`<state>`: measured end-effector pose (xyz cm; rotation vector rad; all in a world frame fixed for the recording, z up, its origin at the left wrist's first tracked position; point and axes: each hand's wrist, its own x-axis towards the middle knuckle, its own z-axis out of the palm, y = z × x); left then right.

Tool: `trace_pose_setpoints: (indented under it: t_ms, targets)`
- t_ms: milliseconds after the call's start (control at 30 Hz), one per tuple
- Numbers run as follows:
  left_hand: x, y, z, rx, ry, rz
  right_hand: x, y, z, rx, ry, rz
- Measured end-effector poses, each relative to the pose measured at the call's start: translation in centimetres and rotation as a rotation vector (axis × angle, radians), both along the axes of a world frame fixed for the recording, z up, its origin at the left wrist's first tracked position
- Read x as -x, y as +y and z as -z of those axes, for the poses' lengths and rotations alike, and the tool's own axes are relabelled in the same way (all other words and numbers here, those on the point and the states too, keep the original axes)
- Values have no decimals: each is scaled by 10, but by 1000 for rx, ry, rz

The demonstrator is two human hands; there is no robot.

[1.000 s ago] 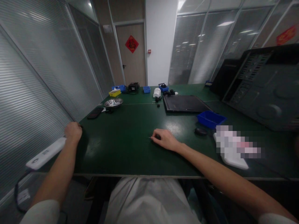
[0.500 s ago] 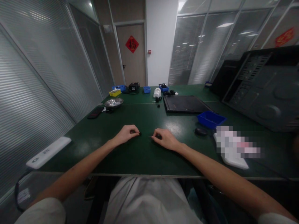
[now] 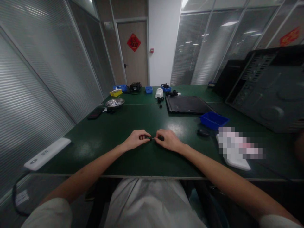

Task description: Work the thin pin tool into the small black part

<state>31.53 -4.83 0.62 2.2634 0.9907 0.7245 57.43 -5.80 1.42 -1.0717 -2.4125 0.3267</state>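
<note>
Over the middle of the green table, my left hand [image 3: 138, 139] pinches a small black piece [image 3: 150, 138] between thumb and fingertips. Just to its right, my right hand [image 3: 167, 140] is closed in a pinch on a thin, light-coloured pin-like piece [image 3: 153, 138] that points left. The two pieces meet or nearly meet in the narrow gap between my fingertips; whether they touch I cannot tell. Both are too small to name, and the fingers cover most of them.
A blue tray [image 3: 214, 121] and a black mouse [image 3: 203, 132] lie right of my hands, beside a blurred-out white object [image 3: 237, 162]. A closed black laptop [image 3: 187, 105] is beyond. Left are a metal bowl [image 3: 115, 103], a phone [image 3: 96, 113] and a white power strip [image 3: 48, 154].
My left hand has moved right with the small black piece, up to the tip of the thin piece. My right hand has stayed nearly in place.
</note>
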Motion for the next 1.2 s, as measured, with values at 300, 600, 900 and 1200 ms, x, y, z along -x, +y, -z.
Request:
trace_pose_setpoints:
  t_ms: [300,600,900,1200]
  targets:
    - [-2,-7,-5,-28,-75,22,0,-3,1,-26,44,-21]
    - [-5,-12,-4,-76,-107,59,3,-3,6,-41,105,-82]
    - [-3,-15,-9,-134,-64,70,3,-2,5,-31,61,-68]
    - [2,-6,-5,-203,-36,-44,4,-7,0,-24,28,-92]
